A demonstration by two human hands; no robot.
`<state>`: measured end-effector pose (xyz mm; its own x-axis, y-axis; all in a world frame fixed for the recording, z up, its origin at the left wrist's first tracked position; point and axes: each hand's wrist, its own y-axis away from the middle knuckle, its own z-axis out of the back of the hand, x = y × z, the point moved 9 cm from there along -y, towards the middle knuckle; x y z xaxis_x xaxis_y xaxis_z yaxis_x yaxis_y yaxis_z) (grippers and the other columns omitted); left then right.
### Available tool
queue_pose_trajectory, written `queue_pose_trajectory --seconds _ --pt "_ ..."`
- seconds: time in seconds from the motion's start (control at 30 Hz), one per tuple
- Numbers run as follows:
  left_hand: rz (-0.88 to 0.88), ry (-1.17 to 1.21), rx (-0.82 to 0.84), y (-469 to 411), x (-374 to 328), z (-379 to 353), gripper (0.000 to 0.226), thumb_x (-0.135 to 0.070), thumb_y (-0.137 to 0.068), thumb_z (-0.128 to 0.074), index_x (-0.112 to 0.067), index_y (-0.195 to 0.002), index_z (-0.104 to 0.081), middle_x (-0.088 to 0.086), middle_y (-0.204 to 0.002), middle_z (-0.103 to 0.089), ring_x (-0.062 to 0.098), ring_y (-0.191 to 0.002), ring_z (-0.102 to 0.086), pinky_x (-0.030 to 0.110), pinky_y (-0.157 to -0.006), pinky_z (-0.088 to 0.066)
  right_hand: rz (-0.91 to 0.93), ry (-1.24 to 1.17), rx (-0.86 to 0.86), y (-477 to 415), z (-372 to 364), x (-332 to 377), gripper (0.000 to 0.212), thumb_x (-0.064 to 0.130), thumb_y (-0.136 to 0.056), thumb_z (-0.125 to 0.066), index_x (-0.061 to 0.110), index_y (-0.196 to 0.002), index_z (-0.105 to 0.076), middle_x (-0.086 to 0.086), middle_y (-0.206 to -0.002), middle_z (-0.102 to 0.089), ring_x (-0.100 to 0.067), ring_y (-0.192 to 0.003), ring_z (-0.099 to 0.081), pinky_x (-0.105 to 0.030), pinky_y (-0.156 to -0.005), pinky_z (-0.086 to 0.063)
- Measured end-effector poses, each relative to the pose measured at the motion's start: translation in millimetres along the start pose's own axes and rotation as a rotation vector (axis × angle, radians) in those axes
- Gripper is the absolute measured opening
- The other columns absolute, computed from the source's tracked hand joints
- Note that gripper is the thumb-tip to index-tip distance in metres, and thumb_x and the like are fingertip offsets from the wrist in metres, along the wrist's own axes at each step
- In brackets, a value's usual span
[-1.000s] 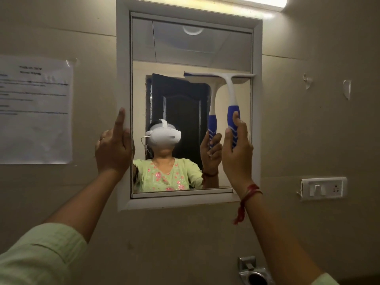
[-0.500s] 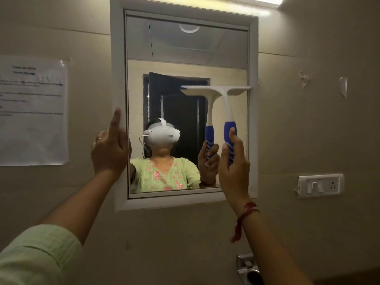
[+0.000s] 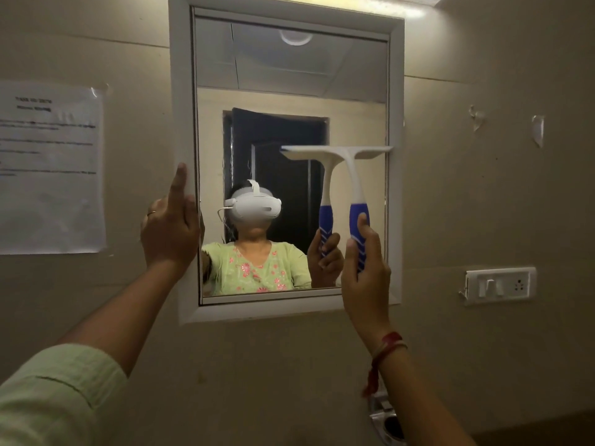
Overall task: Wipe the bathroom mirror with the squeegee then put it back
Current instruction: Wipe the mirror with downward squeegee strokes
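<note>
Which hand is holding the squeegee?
The right hand, wrapped round the blue handle of the squeegee. The left hand only rests on the mirror frame.

Both arms reach up from the bottom of the frame. The left hand (image 3: 170,235), at centre left, is loosely curled with the index finger pointing straight up and a ring on one finger. The right hand (image 3: 365,272), at centre right, is closed in a grip, thumb extended upward; a red thread circles its wrist.

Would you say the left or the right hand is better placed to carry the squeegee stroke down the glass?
Right: the right hand grips the squeegee on the mirror; the left hand rests on the frame.
</note>
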<state>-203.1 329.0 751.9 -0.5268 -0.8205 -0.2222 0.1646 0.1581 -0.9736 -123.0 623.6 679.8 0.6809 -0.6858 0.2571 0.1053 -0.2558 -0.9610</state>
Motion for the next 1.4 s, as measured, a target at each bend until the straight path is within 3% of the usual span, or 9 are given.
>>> queue_pose_trajectory --seconds 0.13,0.27,0.37,0.63,0.8,0.87,1.1,1.2,1.4 --pt "0.004 0.001 0.0 1 1 0 0.05 -0.032 -0.096 -0.027 -0.026 -0.145 -0.023 0.027 -0.095 -0.061 0.043 -0.089 -0.055 0.052 -0.07 -0.045 -0.009 0.03 -0.038 -19 -2 2 0.041 0.028 -0.095 -0.041 0.022 -0.135 -0.034 0.006 -0.112 -0.055 0.012 -0.092 -0.053 -0.01 -0.071 -0.043" --pt "-0.001 -0.001 -0.007 0 2 -1 0.049 -0.033 -0.096 -0.026 -0.027 -0.145 -0.023 0.026 -0.089 -0.06 0.042 -0.085 -0.055 0.05 -0.068 -0.044 -0.03 0.002 0.019 19 0 -11 0.043 0.027 -0.095 -0.04 0.035 -0.136 -0.029 0.032 -0.11 -0.047 0.004 -0.093 -0.056 -0.009 -0.07 -0.049" --pt "0.001 0.0 -0.005 0 4 -3 0.049 -0.032 -0.096 -0.027 -0.028 -0.145 -0.023 0.026 -0.088 -0.06 0.042 -0.083 -0.055 0.049 -0.068 -0.044 -0.041 0.002 0.034 42 5 -13 0.047 0.025 -0.094 -0.04 0.046 -0.133 -0.025 0.026 -0.114 -0.046 -0.001 -0.097 -0.057 -0.011 -0.074 -0.05" --pt "0.01 0.005 -0.002 0 2 -2 0.049 -0.032 -0.096 -0.027 -0.027 -0.145 -0.024 0.027 -0.091 -0.061 0.043 -0.088 -0.055 0.052 -0.07 -0.045 -0.033 0.023 0.011 6 5 -6 0.042 0.028 -0.095 -0.039 0.029 -0.136 -0.03 0.028 -0.1 -0.046 -0.003 -0.082 -0.059 -0.012 -0.067 -0.05" --pt "0.002 0.015 -0.003 2 1 -1 0.049 -0.031 -0.096 -0.027 -0.026 -0.145 -0.023 0.026 -0.093 -0.061 0.042 -0.089 -0.055 0.051 -0.07 -0.045 -0.091 0.005 0.07 59 10 -20 0.046 0.032 -0.093 -0.038 0.049 -0.133 -0.023 -0.006 -0.108 -0.059 -0.006 -0.075 -0.06 -0.011 -0.06 -0.05" --pt "0.003 0.016 0.0 1 1 -1 0.049 -0.031 -0.096 -0.027 -0.027 -0.145 -0.021 0.025 -0.092 -0.06 0.042 -0.088 -0.055 0.052 -0.071 -0.045 -0.112 -0.003 0.1 76 9 -21 0.051 0.028 -0.092 -0.039 0.055 -0.131 -0.02 -0.01 -0.105 -0.059 -0.006 -0.07 -0.059 -0.01 -0.056 -0.049" --pt "0.004 0.023 -0.018 1 3 -1 0.048 -0.03 -0.097 -0.029 -0.028 -0.145 -0.023 0.025 -0.096 -0.061 0.043 -0.09 -0.054 0.053 -0.071 -0.045 -0.083 -0.001 0.072 33 5 -12 0.041 0.027 -0.094 -0.038 0.034 -0.134 -0.03 0.005 -0.103 -0.054 0.002 -0.071 -0.054 -0.008 -0.059 -0.046" --pt "0.004 0.021 -0.012 1 3 -2 0.049 -0.031 -0.097 -0.028 -0.028 -0.145 -0.022 0.025 -0.092 -0.061 0.042 -0.089 -0.054 0.052 -0.07 -0.045 -0.11 0.01 0.07 46 8 -14 0.042 0.029 -0.093 -0.038 0.036 -0.134 -0.029 0.002 -0.108 -0.054 -0.003 -0.074 -0.057 -0.014 -0.06 -0.049" --pt "0.002 0.027 -0.005 1 6 -4 0.049 -0.034 -0.097 -0.025 -0.03 -0.145 -0.02 0.024 -0.091 -0.06 0.04 -0.086 -0.055 0.051 -0.071 -0.045 -0.161 0.028 0.118 97 14 -18 0.049 0.025 -0.09 -0.04 0.048 -0.13 -0.023 0.01 -0.083 -0.051 -0.014 -0.057 -0.055 -0.02 -0.05 -0.048"
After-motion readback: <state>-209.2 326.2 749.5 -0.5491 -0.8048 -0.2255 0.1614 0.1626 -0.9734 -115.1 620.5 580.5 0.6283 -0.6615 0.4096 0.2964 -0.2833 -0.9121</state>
